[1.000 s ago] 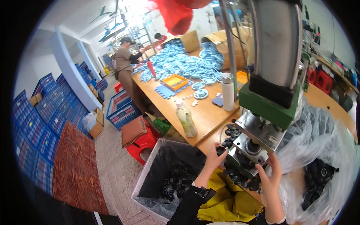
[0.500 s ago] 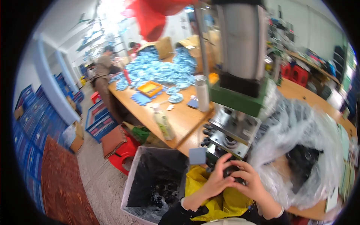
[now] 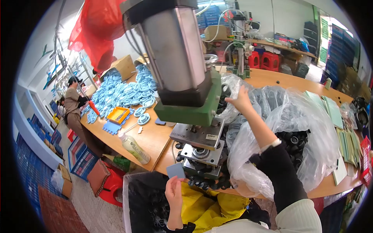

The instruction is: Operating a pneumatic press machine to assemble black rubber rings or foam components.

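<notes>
The left hand (image 3: pixel 173 193) pinches a small, flat grey-blue square card (image 3: pixel 175 170) by its lower edge between thumb and fingers, holding it up just near the metal base of the press (image 3: pixel 200 143), above a dark bin (image 3: pixel 145 202) of black parts. The right hand (image 3: pixel 241 99) is raised farther back with its fingers closed on the crinkled clear plastic bag (image 3: pixel 295 120), which sits on the wooden bench (image 3: pixel 145 138) to the right of the press and holds round black rings. A pale plastic bottle (image 3: pixel 135 148) lies on the bench to the left.
</notes>
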Demonstrator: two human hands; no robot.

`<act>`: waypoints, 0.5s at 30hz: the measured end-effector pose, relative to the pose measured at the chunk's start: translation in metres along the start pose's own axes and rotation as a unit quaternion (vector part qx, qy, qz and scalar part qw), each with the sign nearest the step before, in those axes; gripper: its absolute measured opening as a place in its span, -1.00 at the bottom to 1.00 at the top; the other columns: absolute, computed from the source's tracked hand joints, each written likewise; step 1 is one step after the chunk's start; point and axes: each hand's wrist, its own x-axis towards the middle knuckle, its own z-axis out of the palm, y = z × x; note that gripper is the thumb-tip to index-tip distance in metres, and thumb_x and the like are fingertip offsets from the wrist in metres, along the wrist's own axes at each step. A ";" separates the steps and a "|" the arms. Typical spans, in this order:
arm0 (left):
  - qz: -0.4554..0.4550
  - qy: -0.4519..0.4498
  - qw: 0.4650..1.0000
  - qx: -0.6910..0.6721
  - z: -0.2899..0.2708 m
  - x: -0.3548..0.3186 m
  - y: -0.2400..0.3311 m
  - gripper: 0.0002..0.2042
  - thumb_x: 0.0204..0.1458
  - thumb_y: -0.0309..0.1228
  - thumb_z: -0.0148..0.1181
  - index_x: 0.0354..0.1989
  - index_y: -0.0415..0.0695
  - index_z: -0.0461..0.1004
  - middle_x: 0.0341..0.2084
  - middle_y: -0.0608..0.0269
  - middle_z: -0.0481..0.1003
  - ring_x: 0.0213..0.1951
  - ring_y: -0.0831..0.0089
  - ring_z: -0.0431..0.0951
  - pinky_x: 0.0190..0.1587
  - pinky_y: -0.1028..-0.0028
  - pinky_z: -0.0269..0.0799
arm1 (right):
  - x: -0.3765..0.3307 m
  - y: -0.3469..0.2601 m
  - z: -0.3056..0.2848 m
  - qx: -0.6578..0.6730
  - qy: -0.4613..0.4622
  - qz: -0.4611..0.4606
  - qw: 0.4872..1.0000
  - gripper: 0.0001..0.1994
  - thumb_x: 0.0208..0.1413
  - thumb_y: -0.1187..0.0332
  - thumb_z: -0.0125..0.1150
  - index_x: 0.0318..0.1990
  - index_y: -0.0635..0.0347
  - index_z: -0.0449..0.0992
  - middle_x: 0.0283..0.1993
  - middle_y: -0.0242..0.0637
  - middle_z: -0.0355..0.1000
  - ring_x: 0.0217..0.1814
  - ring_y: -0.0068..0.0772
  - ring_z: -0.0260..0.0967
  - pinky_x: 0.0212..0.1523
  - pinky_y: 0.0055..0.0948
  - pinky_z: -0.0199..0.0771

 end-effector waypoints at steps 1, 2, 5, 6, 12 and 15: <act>-0.006 -0.008 1.000 0.002 0.002 0.005 -0.008 -0.79 0.16 -0.51 -0.02 -0.05 -0.27 0.34 -0.26 0.16 0.51 -0.17 0.47 0.48 -0.04 0.52 0.33 | -0.013 0.006 0.002 -0.005 -0.031 0.007 0.999 -0.09 -0.16 0.25 0.41 0.29 0.37 -0.04 0.34 0.19 -0.06 0.39 0.11 -0.10 0.33 -0.25 -0.02; 0.000 -0.015 1.000 0.018 0.007 0.010 -0.016 -0.77 0.14 -0.52 0.01 -0.03 -0.28 0.32 -0.22 0.15 0.49 -0.15 0.47 0.47 -0.03 0.51 0.32 | -0.037 0.018 -0.006 0.014 -0.023 -0.051 0.998 -0.15 -0.13 0.28 0.38 0.27 0.36 -0.01 0.31 0.19 -0.01 0.37 0.10 -0.06 0.32 -0.25 0.00; 0.036 0.002 0.998 0.054 0.009 0.014 -0.027 -0.70 0.08 -0.52 0.09 0.00 -0.29 0.31 -0.13 0.11 0.44 -0.10 0.41 0.45 -0.01 0.46 0.32 | -0.133 0.001 -0.063 0.060 -0.073 -0.092 0.991 -0.45 -0.07 0.35 0.30 0.08 0.37 0.30 0.08 0.10 0.31 0.20 0.04 0.21 0.20 -0.25 0.21; 0.068 0.010 0.995 0.072 0.014 0.018 -0.028 -0.65 0.03 -0.51 0.15 0.01 -0.30 0.31 -0.08 0.07 0.41 -0.07 0.37 0.44 0.00 0.42 0.32 | -0.153 0.002 -0.087 0.048 -0.070 -0.074 0.994 -0.45 -0.07 0.35 0.30 0.08 0.37 0.30 0.08 0.10 0.31 0.20 0.04 0.21 0.20 -0.25 0.21; 0.233 -0.022 0.960 0.157 0.062 0.064 0.002 -0.39 -0.12 -0.46 0.29 0.15 -0.27 0.19 0.09 0.06 0.28 0.10 0.25 0.29 0.15 0.28 0.15 | -0.186 0.120 -0.157 -0.165 -0.033 0.058 0.984 -0.75 -0.13 0.39 0.28 -0.29 0.35 0.49 -0.27 -0.03 0.44 -0.17 -0.05 0.40 -0.13 -0.21 0.40; 0.243 -0.034 0.958 0.151 0.083 0.088 0.007 -0.36 -0.14 -0.46 0.32 0.15 -0.28 0.18 0.08 0.07 0.28 0.09 0.28 0.29 0.15 0.29 0.15 | -0.156 0.169 -0.166 -0.321 0.033 0.117 0.939 -0.65 -0.19 0.34 0.33 -0.21 0.29 0.44 -0.08 0.01 0.36 -0.04 0.07 0.33 -0.04 -0.11 0.37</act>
